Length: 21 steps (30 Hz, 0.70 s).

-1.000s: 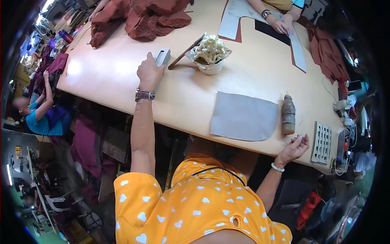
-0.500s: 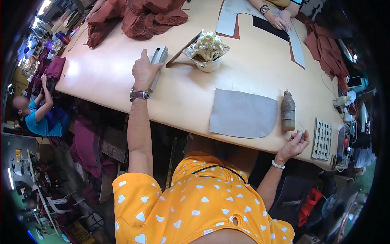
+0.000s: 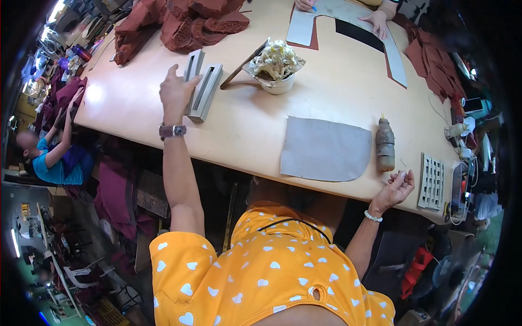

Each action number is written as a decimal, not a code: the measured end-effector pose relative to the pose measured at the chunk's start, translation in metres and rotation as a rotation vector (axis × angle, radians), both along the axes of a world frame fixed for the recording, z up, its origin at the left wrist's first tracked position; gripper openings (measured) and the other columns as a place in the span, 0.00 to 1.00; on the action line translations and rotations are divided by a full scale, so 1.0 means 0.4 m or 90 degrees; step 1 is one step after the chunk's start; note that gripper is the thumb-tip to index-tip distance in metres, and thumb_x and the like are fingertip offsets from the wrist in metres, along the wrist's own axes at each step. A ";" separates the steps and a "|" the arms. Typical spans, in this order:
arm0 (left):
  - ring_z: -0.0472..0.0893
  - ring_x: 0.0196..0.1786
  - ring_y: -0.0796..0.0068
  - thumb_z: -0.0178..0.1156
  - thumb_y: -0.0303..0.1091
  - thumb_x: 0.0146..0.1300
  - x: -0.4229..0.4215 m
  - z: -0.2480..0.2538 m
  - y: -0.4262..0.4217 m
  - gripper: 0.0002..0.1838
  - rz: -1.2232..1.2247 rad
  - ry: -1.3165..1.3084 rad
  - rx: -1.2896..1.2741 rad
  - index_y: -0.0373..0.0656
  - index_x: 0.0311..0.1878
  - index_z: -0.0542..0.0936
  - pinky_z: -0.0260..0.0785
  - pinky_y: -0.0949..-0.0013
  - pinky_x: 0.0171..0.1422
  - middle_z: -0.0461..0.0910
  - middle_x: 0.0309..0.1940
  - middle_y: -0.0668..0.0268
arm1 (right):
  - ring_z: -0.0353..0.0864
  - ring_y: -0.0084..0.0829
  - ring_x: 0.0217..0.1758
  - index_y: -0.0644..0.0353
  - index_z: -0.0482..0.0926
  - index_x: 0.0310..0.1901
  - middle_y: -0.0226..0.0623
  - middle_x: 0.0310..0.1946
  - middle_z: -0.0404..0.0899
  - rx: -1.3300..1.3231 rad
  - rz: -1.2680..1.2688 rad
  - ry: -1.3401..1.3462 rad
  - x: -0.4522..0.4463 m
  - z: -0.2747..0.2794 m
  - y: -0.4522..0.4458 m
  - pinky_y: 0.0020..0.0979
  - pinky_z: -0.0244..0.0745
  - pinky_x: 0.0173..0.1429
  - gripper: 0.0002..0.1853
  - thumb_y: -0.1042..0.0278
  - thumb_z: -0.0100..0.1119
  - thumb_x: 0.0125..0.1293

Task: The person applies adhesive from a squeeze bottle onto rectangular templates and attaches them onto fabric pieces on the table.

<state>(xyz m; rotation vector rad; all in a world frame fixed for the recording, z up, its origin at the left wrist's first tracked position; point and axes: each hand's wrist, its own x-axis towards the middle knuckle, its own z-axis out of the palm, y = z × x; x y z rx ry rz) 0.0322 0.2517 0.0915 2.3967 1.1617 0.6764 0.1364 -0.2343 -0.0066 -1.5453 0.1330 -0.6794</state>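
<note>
My left hand (image 3: 175, 98) is closed on a grey slotted metal block (image 3: 193, 64), thumb across it and index finger pointing away from me. A second, similar slotted block (image 3: 207, 92) lies close against its right side on the table. My right hand (image 3: 395, 192) is at the table's near edge, palm up with fingers curled in, and no object shows in it. Just beyond it stands or lies a brown bottle (image 3: 385, 145) with a yellowish nozzle. Left of the bottle is a grey cut piece (image 3: 326, 148) with one rounded corner.
A white tub (image 3: 279, 85) heaped with pale paste has a stick leaning on it. Rust-red fabric (image 3: 185, 24) is piled at the far left. A slotted plate (image 3: 430, 182) lies at right. Across the table, another person's hands rest on a white pattern piece (image 3: 348, 11).
My left hand has shifted left with one slotted block, so two blocks now show side by side. The other person's hands have moved apart. My right hand stays about where it was.
</note>
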 end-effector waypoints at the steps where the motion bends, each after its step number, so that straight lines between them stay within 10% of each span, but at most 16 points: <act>1: 0.83 0.41 0.65 0.70 0.47 0.46 -0.017 0.035 -0.033 0.41 -0.012 -0.036 -0.014 0.36 0.61 0.68 0.74 0.68 0.48 0.83 0.39 0.53 | 0.70 0.20 0.36 0.65 0.69 0.53 0.33 0.37 0.72 -0.035 -0.020 -0.032 -0.001 0.001 0.004 0.23 0.68 0.41 0.13 0.70 0.50 0.69; 6: 0.83 0.39 0.59 0.70 0.35 0.48 -0.087 0.068 -0.260 0.36 -0.290 -0.124 0.015 0.38 0.62 0.68 0.74 0.64 0.47 0.80 0.44 0.49 | 0.71 0.24 0.46 0.67 0.69 0.53 0.33 0.42 0.72 -0.176 0.047 -0.101 -0.072 0.060 0.098 0.27 0.70 0.50 0.16 0.67 0.50 0.69; 12: 0.82 0.45 0.61 0.71 0.33 0.45 -0.071 -0.006 -0.484 0.41 -0.583 -0.083 0.077 0.40 0.65 0.65 0.74 0.65 0.49 0.80 0.44 0.54 | 0.78 0.26 0.44 0.68 0.63 0.59 0.38 0.45 0.75 0.204 0.691 0.333 -0.105 0.204 0.260 0.27 0.74 0.47 0.25 0.60 0.55 0.67; 21: 0.81 0.43 0.67 0.70 0.34 0.50 -0.039 -0.033 -0.496 0.43 -0.548 -0.150 -0.063 0.36 0.68 0.58 0.72 0.69 0.50 0.81 0.43 0.56 | 0.79 0.18 0.36 0.65 0.69 0.54 0.31 0.37 0.79 0.288 0.643 0.304 -0.076 0.126 0.268 0.21 0.78 0.35 0.19 0.71 0.58 0.63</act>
